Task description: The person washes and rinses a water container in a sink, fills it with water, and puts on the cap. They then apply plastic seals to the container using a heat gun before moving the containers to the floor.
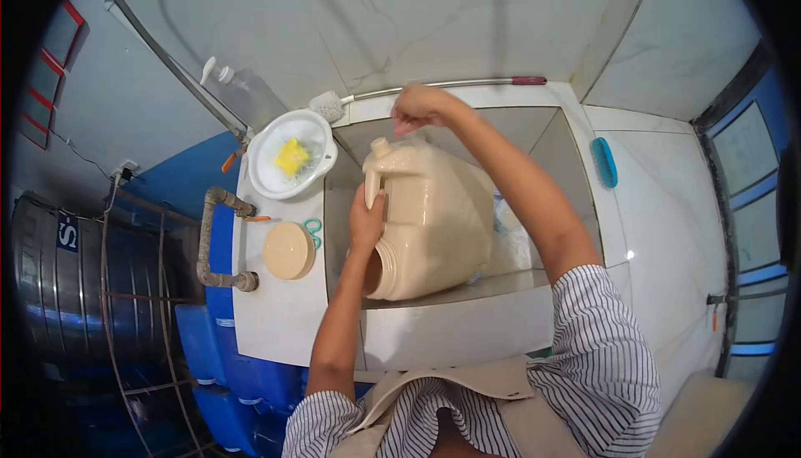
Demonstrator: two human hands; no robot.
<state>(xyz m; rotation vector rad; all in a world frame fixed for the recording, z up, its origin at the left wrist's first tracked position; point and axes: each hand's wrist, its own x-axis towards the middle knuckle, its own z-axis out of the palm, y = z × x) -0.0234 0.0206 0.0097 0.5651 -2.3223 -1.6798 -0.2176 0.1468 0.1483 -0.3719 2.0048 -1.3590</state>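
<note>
A large beige jug (438,224) lies tilted over the tiled basin (546,158), its wide open mouth facing left and a small spout at its upper left. My left hand (367,220) is wrapped round the jug's handle. My right hand (420,108) is raised just above the spout, apart from the jug, with its fingers curled together; whether anything small is between them cannot be made out. On the ledge left of the basin lies a round beige lid (289,251), beside the teal scissor handles (313,233).
A white bowl (265,166) holds suds and a yellow sponge (292,158). Behind it stands a pump bottle (250,95). A long-handled brush (328,107) lies along the back edge. A blue brush (604,163) is on the right ledge. Pipes (209,241) rise at the left.
</note>
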